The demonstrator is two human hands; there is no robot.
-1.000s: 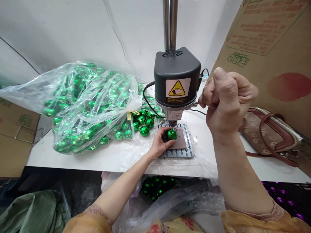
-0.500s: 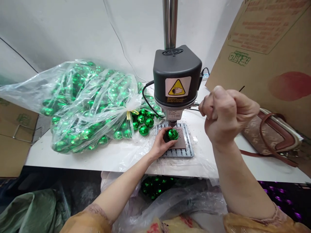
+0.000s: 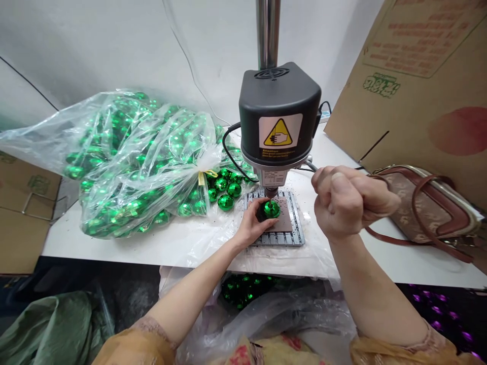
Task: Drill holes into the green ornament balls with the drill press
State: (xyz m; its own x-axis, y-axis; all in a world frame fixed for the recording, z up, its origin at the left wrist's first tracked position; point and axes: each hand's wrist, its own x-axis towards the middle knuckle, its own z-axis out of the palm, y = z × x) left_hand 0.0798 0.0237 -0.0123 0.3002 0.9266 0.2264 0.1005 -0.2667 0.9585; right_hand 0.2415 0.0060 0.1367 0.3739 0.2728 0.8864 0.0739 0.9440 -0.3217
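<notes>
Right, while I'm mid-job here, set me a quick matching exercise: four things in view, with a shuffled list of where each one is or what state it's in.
Column 1
1. Left hand
2. Handbag
3. Right hand
4. Clear plastic bag

Column 2
A. Closed in a fist at the side lever of the drill press
B. Bulging with green balls, gathered with a yellow tie
C. Fingers around a green faceted ball beneath the chuck
D. On the white table, next to the leaning cardboard

Right pairs: 1-C, 2-D, 3-A, 4-B
</notes>
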